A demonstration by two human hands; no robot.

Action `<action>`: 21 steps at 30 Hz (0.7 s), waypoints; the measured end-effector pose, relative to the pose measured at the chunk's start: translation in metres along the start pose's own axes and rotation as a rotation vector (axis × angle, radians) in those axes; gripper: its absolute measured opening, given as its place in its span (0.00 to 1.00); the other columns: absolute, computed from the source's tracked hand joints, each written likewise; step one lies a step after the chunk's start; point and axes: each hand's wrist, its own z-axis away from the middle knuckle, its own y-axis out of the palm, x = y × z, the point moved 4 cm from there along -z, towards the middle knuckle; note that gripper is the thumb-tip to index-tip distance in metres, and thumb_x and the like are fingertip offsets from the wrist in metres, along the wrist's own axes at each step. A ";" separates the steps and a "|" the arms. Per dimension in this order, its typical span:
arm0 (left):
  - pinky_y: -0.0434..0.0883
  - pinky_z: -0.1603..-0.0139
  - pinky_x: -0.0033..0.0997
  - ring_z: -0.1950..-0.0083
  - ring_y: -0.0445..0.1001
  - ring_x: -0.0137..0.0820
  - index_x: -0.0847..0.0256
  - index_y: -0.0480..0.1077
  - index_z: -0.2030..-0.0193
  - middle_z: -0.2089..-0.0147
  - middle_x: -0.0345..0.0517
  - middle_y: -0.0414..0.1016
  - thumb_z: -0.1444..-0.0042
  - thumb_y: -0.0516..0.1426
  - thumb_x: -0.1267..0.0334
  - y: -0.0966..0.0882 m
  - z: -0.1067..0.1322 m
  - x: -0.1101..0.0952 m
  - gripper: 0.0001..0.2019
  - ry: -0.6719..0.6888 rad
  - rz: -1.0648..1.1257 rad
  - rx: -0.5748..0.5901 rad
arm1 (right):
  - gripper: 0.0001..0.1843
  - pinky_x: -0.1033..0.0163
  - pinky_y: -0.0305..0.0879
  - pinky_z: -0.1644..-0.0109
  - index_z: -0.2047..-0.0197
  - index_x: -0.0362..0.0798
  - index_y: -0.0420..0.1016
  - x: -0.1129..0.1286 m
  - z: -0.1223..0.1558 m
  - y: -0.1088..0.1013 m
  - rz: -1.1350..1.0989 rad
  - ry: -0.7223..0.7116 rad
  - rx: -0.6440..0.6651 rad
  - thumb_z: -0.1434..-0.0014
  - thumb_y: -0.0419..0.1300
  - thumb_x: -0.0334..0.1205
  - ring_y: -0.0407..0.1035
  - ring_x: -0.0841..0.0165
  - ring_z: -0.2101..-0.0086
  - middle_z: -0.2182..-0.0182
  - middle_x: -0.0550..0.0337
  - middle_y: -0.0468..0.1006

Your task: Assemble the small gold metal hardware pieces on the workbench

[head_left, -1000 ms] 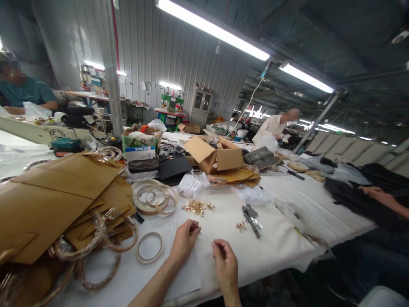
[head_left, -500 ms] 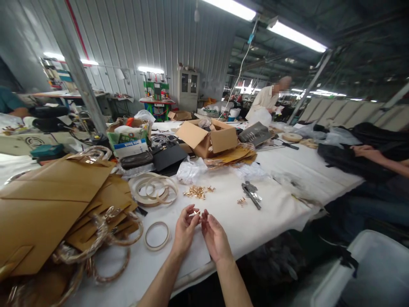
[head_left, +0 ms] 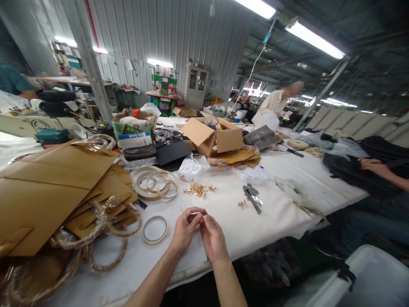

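My left hand and my right hand meet fingertip to fingertip above the white table. Pinched between them is a small shiny gold metal fitting, mostly covered by the fingers. Just beyond my hands lies a pile of small gold metal fittings. A smaller group of similar fittings is to the right, beside a dark flat tool whose kind I cannot make out. Left of my hands a roll of tape lies flat.
Tan bag pieces with plastic-wrapped round handles are stacked at left. Larger tape rolls, a clear plastic bag and an open cardboard box stand farther back. At right, another person's hand rests on black material.
My fingertips have come closer together around the gold fitting, hiding more of it. The camera view has shifted slightly, moving the background to the right.
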 end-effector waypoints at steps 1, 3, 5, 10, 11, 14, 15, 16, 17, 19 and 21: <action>0.79 0.54 0.34 0.57 0.82 0.38 0.61 0.77 0.52 0.53 0.52 0.84 0.44 0.67 0.53 0.000 0.000 0.001 0.18 -0.003 0.002 -0.004 | 0.13 0.51 0.64 0.32 0.60 0.50 0.84 0.000 0.000 0.001 0.010 -0.003 -0.002 0.46 0.75 0.46 0.74 0.59 0.47 0.51 0.54 0.83; 0.79 0.54 0.35 0.57 0.82 0.38 0.62 0.77 0.52 0.54 0.52 0.84 0.44 0.67 0.52 -0.001 -0.001 0.002 0.18 -0.011 0.020 -0.004 | 0.12 0.52 0.65 0.33 0.62 0.50 0.84 0.001 0.001 0.002 0.026 -0.009 -0.006 0.47 0.75 0.47 0.75 0.60 0.47 0.51 0.55 0.83; 0.80 0.55 0.35 0.58 0.83 0.38 0.62 0.77 0.52 0.56 0.51 0.84 0.44 0.67 0.51 -0.001 -0.001 0.004 0.18 -0.023 0.037 -0.001 | 0.12 0.53 0.65 0.34 0.62 0.51 0.84 0.002 0.001 0.002 0.037 -0.016 -0.012 0.47 0.75 0.47 0.75 0.61 0.48 0.52 0.56 0.84; 0.80 0.55 0.34 0.57 0.83 0.39 0.62 0.78 0.54 0.56 0.52 0.85 0.45 0.68 0.52 -0.003 -0.001 0.008 0.18 -0.032 0.033 -0.026 | 0.11 0.53 0.66 0.35 0.63 0.51 0.84 -0.002 0.001 0.000 0.041 -0.022 -0.007 0.46 0.75 0.46 0.74 0.62 0.48 0.52 0.57 0.84; 0.80 0.54 0.35 0.57 0.83 0.39 0.62 0.78 0.54 0.55 0.52 0.85 0.45 0.68 0.52 -0.003 -0.001 0.008 0.18 -0.032 0.032 -0.030 | 0.11 0.53 0.65 0.35 0.62 0.51 0.84 -0.002 0.001 -0.001 0.042 -0.022 -0.008 0.46 0.75 0.46 0.74 0.62 0.48 0.52 0.57 0.83; 0.80 0.54 0.36 0.57 0.83 0.40 0.63 0.78 0.55 0.55 0.53 0.85 0.46 0.69 0.52 -0.003 -0.002 0.009 0.18 -0.032 0.048 -0.033 | 0.11 0.54 0.66 0.35 0.62 0.50 0.83 -0.003 0.001 -0.001 0.048 -0.028 -0.011 0.45 0.75 0.45 0.74 0.62 0.48 0.52 0.56 0.83; 0.80 0.54 0.36 0.57 0.83 0.41 0.63 0.78 0.55 0.56 0.53 0.85 0.46 0.69 0.52 -0.003 -0.002 0.009 0.18 -0.032 0.057 -0.036 | 0.11 0.54 0.67 0.36 0.62 0.50 0.83 -0.003 0.001 0.000 0.053 -0.029 -0.010 0.45 0.74 0.46 0.75 0.62 0.49 0.52 0.56 0.83; 0.80 0.54 0.36 0.57 0.83 0.41 0.62 0.78 0.55 0.56 0.52 0.85 0.46 0.69 0.52 -0.003 -0.002 0.010 0.18 -0.032 0.065 -0.041 | 0.11 0.54 0.68 0.37 0.62 0.50 0.83 -0.003 0.001 0.001 0.060 -0.028 -0.008 0.45 0.74 0.46 0.75 0.61 0.49 0.52 0.56 0.83; 0.80 0.54 0.36 0.57 0.83 0.41 0.62 0.78 0.56 0.56 0.52 0.85 0.46 0.69 0.52 -0.004 -0.002 0.010 0.17 -0.032 0.070 -0.047 | 0.11 0.54 0.69 0.39 0.62 0.50 0.82 -0.002 0.001 0.003 0.069 -0.029 -0.009 0.45 0.74 0.46 0.75 0.61 0.50 0.53 0.56 0.84; 0.81 0.54 0.37 0.57 0.83 0.41 0.62 0.77 0.56 0.57 0.51 0.85 0.46 0.69 0.52 -0.004 -0.002 0.010 0.17 -0.034 0.081 -0.051 | 0.12 0.54 0.70 0.41 0.60 0.51 0.81 -0.001 0.001 0.006 0.083 -0.033 -0.018 0.45 0.74 0.47 0.76 0.61 0.51 0.53 0.56 0.83; 0.81 0.54 0.37 0.58 0.83 0.40 0.62 0.77 0.57 0.58 0.51 0.85 0.47 0.69 0.51 -0.004 -0.002 0.009 0.18 -0.042 0.097 -0.042 | 0.14 0.55 0.71 0.41 0.58 0.51 0.80 0.000 0.000 0.009 0.090 -0.041 -0.031 0.45 0.75 0.46 0.76 0.61 0.51 0.54 0.57 0.83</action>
